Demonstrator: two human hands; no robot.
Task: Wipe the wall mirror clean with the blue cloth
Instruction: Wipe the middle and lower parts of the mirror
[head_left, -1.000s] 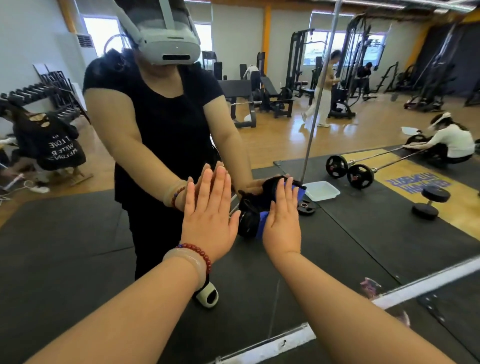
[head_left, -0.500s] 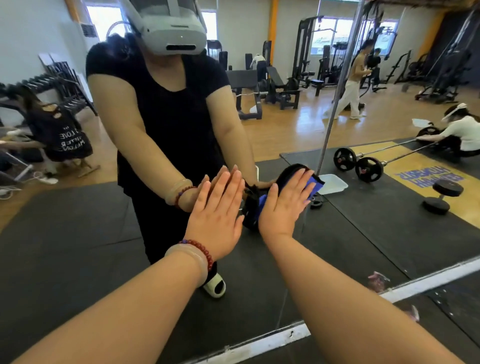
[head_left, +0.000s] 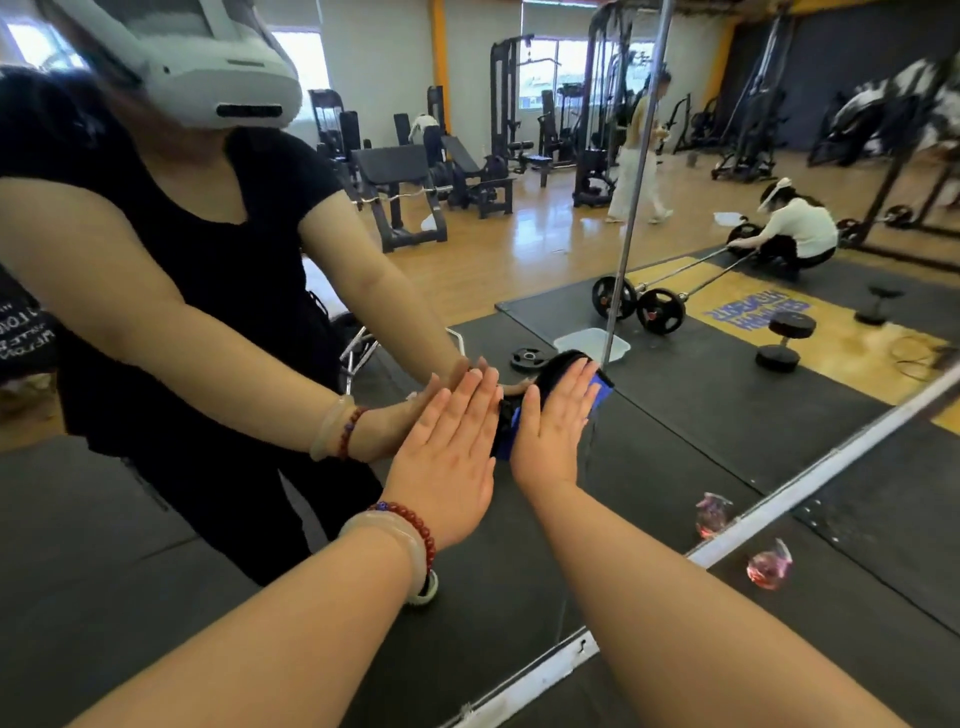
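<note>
Blue cloth (head_left: 602, 391) pressed on mirror (head_left: 727, 415) under flat right hand (head_left: 553, 426); left hand (head_left: 447, 457) flat, seemingly empty.

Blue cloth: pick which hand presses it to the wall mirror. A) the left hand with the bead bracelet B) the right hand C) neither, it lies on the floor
B: the blue cloth shows under the flat right hand on the wall mirror.
</note>
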